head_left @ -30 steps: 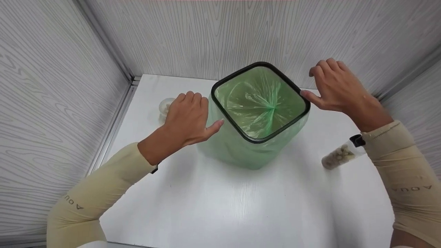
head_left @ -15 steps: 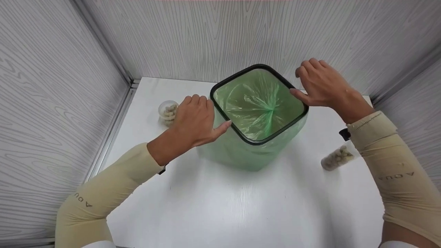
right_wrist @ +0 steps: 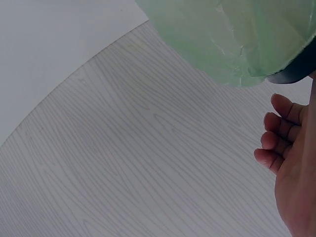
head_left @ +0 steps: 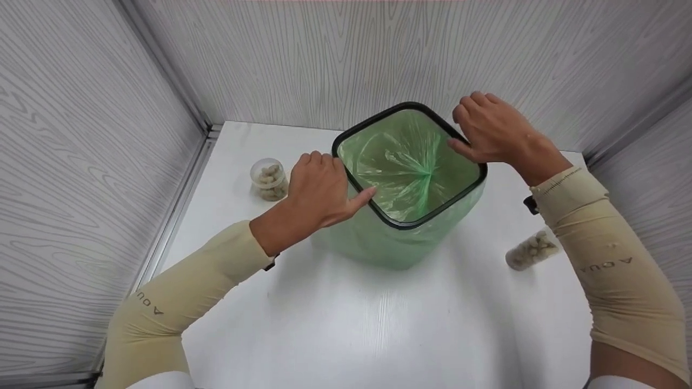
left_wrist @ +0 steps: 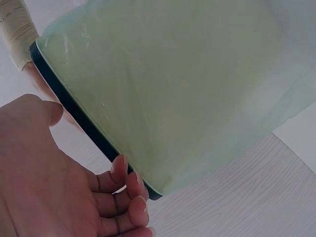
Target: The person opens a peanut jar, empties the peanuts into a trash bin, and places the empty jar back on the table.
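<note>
A squarish trash bin with a black rim [head_left: 403,225] stands on the white table, fitted with a translucent green bag [head_left: 392,156] whose gathered bottom shows inside. At the rim's left side is my left hand [head_left: 320,190]. Its thumb reaches over the rim, and in the left wrist view its loosely bent fingertips [left_wrist: 136,185] overlap the rim's outer edge. My right hand [head_left: 494,129] is at the rim's right side with its thumb over the edge. In the right wrist view its relaxed fingers [right_wrist: 276,129] are bent below the rim, apart from the bag.
Behind my left hand stands a small clear cup [head_left: 270,180] of pale nut-like pieces. A clear cylinder [head_left: 532,250] of similar pieces is near my right forearm, its far end partly hidden. Wood-patterned panels [head_left: 346,59] enclose the table.
Both hands have moved inward: the left to the right, the right to the left, bringing the thumbs over the rim. The cup on the left has come into fuller view.
</note>
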`<action>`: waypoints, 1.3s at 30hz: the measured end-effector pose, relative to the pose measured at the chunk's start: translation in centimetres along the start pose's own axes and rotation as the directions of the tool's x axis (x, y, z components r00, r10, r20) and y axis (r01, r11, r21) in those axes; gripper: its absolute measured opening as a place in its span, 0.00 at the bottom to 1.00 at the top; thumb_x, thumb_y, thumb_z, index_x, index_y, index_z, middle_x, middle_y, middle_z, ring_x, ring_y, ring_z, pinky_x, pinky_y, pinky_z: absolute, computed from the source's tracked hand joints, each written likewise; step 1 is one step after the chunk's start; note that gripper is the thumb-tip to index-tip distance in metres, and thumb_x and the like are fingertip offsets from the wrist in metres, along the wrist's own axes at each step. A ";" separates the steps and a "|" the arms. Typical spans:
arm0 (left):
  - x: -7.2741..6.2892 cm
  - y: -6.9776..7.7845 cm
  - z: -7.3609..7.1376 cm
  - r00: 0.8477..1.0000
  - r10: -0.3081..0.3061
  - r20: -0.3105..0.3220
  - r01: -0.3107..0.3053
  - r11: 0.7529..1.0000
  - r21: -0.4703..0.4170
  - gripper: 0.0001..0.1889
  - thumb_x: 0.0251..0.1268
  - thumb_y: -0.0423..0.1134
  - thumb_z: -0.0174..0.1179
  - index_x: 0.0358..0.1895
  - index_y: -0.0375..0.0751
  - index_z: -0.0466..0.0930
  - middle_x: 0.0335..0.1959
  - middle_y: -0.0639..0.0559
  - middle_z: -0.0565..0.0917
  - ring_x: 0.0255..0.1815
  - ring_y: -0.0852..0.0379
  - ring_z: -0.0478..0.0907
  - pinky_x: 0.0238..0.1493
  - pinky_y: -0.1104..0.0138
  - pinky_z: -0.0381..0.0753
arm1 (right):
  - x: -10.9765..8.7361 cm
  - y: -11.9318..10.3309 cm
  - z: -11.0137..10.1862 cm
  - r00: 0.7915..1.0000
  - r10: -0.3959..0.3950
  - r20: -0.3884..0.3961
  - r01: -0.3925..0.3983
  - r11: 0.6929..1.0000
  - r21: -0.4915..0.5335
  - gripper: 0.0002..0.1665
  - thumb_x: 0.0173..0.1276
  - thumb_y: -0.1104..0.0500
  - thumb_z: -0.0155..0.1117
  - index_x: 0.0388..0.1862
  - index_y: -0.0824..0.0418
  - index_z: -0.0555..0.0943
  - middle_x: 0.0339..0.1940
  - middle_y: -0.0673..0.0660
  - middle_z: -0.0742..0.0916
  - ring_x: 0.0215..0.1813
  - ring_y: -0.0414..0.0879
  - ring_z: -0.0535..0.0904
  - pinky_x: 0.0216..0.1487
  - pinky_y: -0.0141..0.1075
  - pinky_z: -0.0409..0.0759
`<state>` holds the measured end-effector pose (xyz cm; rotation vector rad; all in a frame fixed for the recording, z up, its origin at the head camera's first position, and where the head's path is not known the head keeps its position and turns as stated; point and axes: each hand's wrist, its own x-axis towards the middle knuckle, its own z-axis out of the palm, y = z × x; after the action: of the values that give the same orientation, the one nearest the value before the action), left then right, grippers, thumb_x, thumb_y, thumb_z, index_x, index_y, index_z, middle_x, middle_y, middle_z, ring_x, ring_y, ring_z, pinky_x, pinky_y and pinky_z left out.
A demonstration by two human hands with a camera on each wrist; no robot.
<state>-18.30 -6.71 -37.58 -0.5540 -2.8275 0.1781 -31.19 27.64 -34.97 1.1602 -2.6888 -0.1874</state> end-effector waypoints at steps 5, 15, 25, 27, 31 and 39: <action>0.2 0.3 0.1 0.999 -0.031 -0.021 0.031 1.000 -0.004 0.44 0.70 0.78 0.38 0.29 0.35 0.78 0.28 0.42 0.82 0.34 0.42 0.80 0.41 0.55 0.79 | 0.0 0.2 0.3 0.999 -0.029 -0.026 0.028 0.999 -0.031 0.28 0.74 0.46 0.54 0.41 0.74 0.75 0.36 0.68 0.80 0.42 0.66 0.76 0.49 0.58 0.77; 0.7 0.9 0.3 0.994 -0.080 -0.070 0.078 0.997 -0.030 0.45 0.68 0.79 0.40 0.27 0.35 0.79 0.25 0.42 0.81 0.32 0.42 0.82 0.38 0.55 0.79 | 0.3 0.1 0.4 0.999 -0.047 -0.026 0.045 0.995 -0.089 0.20 0.72 0.52 0.57 0.29 0.69 0.70 0.28 0.64 0.76 0.35 0.62 0.73 0.41 0.55 0.76; 0.8 0.8 0.4 0.991 -0.089 -0.096 0.085 0.996 -0.040 0.36 0.71 0.69 0.49 0.24 0.37 0.79 0.26 0.42 0.84 0.31 0.42 0.82 0.36 0.54 0.80 | 0.7 -0.4 0.5 0.997 -0.071 0.021 0.073 0.989 -0.128 0.16 0.75 0.58 0.50 0.30 0.69 0.71 0.28 0.63 0.76 0.34 0.59 0.73 0.41 0.52 0.77; 1.0 0.8 0.4 0.993 -0.094 -0.066 0.090 0.994 -0.065 0.34 0.71 0.67 0.49 0.26 0.35 0.79 0.27 0.41 0.84 0.33 0.41 0.83 0.38 0.54 0.81 | 0.6 -0.4 0.5 0.997 -0.070 0.019 0.072 0.989 -0.129 0.16 0.75 0.59 0.49 0.29 0.68 0.71 0.27 0.62 0.76 0.33 0.58 0.72 0.40 0.51 0.76; 1.2 0.6 0.6 0.995 -0.099 -0.022 0.096 0.988 -0.122 0.31 0.69 0.62 0.49 0.29 0.33 0.79 0.30 0.39 0.84 0.35 0.40 0.82 0.41 0.52 0.80 | 0.3 -0.6 0.7 0.998 -0.069 0.007 0.069 0.992 -0.107 0.14 0.73 0.61 0.49 0.28 0.68 0.70 0.25 0.61 0.74 0.31 0.56 0.69 0.38 0.49 0.74; 1.8 0.0 0.9 0.995 -0.088 0.036 0.092 0.985 -0.145 0.27 0.68 0.58 0.48 0.33 0.32 0.78 0.35 0.37 0.84 0.40 0.38 0.81 0.48 0.52 0.79 | -0.3 -1.0 0.9 0.999 -0.036 0.005 0.037 0.997 -0.069 0.14 0.73 0.62 0.44 0.25 0.65 0.67 0.23 0.58 0.71 0.28 0.53 0.64 0.34 0.46 0.68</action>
<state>-20.10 -6.07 -38.01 -0.4554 -2.9033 -0.0391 -30.46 27.23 -36.09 1.1903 -2.6432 -0.2861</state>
